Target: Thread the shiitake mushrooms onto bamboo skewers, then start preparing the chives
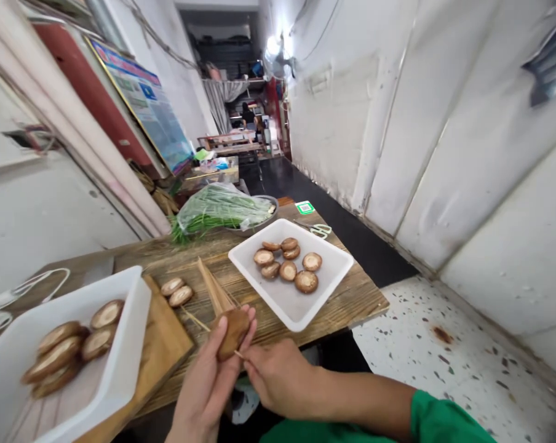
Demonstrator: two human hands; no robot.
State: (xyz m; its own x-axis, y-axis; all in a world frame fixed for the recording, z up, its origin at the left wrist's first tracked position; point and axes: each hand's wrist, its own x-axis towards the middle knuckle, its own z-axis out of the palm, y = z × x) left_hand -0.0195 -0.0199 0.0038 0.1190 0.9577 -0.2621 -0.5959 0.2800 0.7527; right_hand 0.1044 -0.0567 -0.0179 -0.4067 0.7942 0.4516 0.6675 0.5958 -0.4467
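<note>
My left hand (202, 381) holds a brown mushroom cap (233, 332) between thumb and fingers, its smooth top facing me. In a pinch, my right hand (282, 378) grips a thin wooden skewer (239, 354), whose short visible end meets the cap's lower edge. Whether it has pierced the cap I cannot tell. Behind the hands a fanned bundle of wooden skewers (213, 286) lies on the wooden table (347, 314). Two mushrooms (181, 296) rest left of it, close to a loose stick. Several mushrooms (306, 281) sit spread out in the white tray (293, 323) on the right.
At left, a deeper white tub (137, 326) with stacked mushrooms (59, 357) stands on a wooden board (167, 335). Bagged green stalks (222, 206) lie in a grey bowl (271, 215) behind. Green-handled scissors (321, 231) and a QR card (304, 207) are near the far edge.
</note>
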